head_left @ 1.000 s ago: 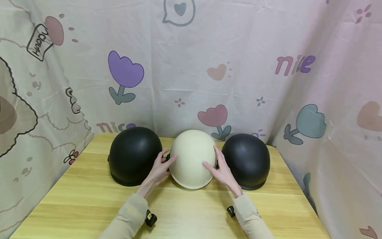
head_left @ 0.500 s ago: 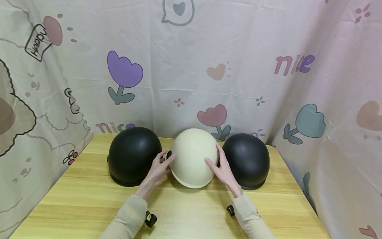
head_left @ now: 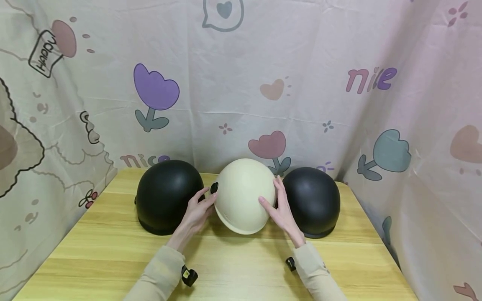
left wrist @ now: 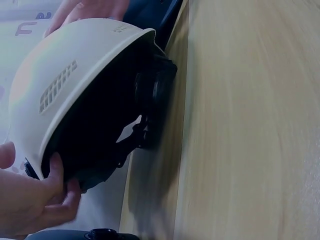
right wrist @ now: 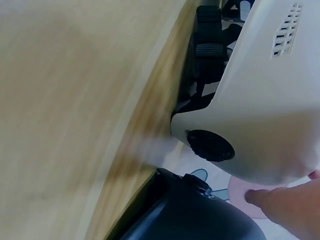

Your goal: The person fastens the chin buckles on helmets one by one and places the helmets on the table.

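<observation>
The cream helmet [head_left: 244,196] is held between both hands, tilted, its black round disc [head_left: 214,187] showing on the left side. In the left wrist view its shell has vents [left wrist: 57,86], and dark straps hang inside. My left hand [head_left: 197,213] grips the left edge; in the left wrist view the fingers [left wrist: 65,200] curl round the rim, thumb outside. My right hand [head_left: 278,211] lies against the right side, thumb on the shell's front and fairly straight fingers along its side. The right wrist view cuts off most of this hand [right wrist: 295,205].
A black helmet [head_left: 169,196] stands close on the left, another black helmet [head_left: 312,202] close on the right. All are near the back of a wooden table [head_left: 241,271]. A printed curtain [head_left: 226,83] hangs behind and at both sides. Small black cameras [head_left: 189,276] sit at the wrists.
The cream helmet has risen slightly and tilted, its lower rim moving up and its left disc coming more into view. My left hand has shifted slightly left with its edge. Both black helmets stay put.
</observation>
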### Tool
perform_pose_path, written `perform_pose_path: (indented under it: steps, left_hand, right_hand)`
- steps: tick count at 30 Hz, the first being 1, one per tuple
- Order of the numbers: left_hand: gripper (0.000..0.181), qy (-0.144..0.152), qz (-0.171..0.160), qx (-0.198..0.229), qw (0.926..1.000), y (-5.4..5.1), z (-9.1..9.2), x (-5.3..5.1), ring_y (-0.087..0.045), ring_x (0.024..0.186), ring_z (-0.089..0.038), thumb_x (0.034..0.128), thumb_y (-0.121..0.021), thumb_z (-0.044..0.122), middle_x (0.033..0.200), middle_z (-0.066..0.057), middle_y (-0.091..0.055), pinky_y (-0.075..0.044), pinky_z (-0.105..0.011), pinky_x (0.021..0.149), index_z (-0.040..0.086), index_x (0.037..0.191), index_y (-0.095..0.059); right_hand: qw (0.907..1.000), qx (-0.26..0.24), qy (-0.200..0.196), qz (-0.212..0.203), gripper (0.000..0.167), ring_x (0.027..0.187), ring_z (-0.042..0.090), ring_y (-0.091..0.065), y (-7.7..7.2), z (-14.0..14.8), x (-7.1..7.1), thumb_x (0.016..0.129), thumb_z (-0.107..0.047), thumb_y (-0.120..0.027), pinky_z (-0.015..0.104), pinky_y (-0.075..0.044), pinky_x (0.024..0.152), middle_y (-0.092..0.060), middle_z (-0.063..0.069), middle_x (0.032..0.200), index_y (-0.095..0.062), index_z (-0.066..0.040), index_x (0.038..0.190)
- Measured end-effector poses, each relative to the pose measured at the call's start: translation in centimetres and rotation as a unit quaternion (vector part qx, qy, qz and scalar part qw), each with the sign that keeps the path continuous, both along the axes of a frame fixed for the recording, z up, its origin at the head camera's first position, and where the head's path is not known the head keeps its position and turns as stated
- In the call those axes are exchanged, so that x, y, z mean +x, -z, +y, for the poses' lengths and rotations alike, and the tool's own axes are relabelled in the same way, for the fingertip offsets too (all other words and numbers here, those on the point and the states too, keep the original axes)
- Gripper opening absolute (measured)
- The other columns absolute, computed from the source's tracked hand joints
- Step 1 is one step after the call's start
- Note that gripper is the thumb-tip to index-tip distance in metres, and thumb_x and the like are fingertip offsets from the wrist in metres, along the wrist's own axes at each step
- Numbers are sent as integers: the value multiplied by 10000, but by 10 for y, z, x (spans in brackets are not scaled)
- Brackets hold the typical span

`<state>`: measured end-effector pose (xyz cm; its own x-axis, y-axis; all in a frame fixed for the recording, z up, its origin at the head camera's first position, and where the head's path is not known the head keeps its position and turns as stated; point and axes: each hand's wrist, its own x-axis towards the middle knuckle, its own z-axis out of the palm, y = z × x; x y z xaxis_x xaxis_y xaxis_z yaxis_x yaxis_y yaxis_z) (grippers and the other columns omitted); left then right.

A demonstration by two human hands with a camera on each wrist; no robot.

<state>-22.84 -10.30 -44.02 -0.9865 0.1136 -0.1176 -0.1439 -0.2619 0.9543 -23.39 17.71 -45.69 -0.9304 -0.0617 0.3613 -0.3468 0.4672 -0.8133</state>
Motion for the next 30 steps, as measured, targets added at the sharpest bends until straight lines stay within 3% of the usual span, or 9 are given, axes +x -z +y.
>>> perform_pose_path:
  steps: [4,8,11,18,24,30]
  left_hand:
    - [632,-121,37,88,9999,-3,1,1,-657,1062,-74,1036,-530,62,1288,-173,-588,-538,-250,948,28,1585,-220]
    - [621,-205,96,346,9991,-7,2,1,-672,934,-24,1032,-533,48,1077,-1,-619,-559,-218,839,59,1582,-244]
    - [625,-211,100,609,9979,-11,3,1,-669,930,-29,1030,-529,34,1085,20,-606,-561,-215,809,107,1585,-252]
    - [654,-187,149,990,9948,-17,6,1,-669,999,-29,1027,-520,12,1288,-29,-568,-566,-205,829,185,1594,-244]
    - [675,-207,244,1448,9889,-26,8,-1,-663,962,-54,1013,-524,-27,1085,23,-613,-577,-211,823,196,1592,-258]
    - [690,-236,283,1728,9843,-36,9,-3,-671,900,-45,1002,-527,-49,1076,15,-604,-590,-207,792,137,1604,-245]
  right_hand:
    - [9999,-92,90,28,824,1561,318,-192,-2,0,1,922,-354,-702,646,-246,1206,-176,110,1692,-247,-218,1594]
    - [9998,-61,129,116,788,1534,325,-229,-5,0,3,920,-341,-699,674,-264,1181,-217,100,1666,-285,-256,1585]
    - [9998,-33,89,154,772,1518,336,-229,-7,0,4,924,-332,-691,694,-266,1166,-219,100,1652,-299,-255,1585]
    - [9998,43,-67,200,747,1538,344,-185,-11,3,6,931,-322,-674,707,-230,1175,-197,94,1661,-311,-242,1579]
    - [9989,-42,-302,347,726,1562,348,-167,-17,4,4,940,-284,-663,709,-214,1183,-211,87,1676,-325,-201,1577]
    - [9983,-139,-459,336,705,1571,336,-145,-23,2,5,949,-269,-654,709,-199,1188,-196,54,1687,-333,-226,1575]
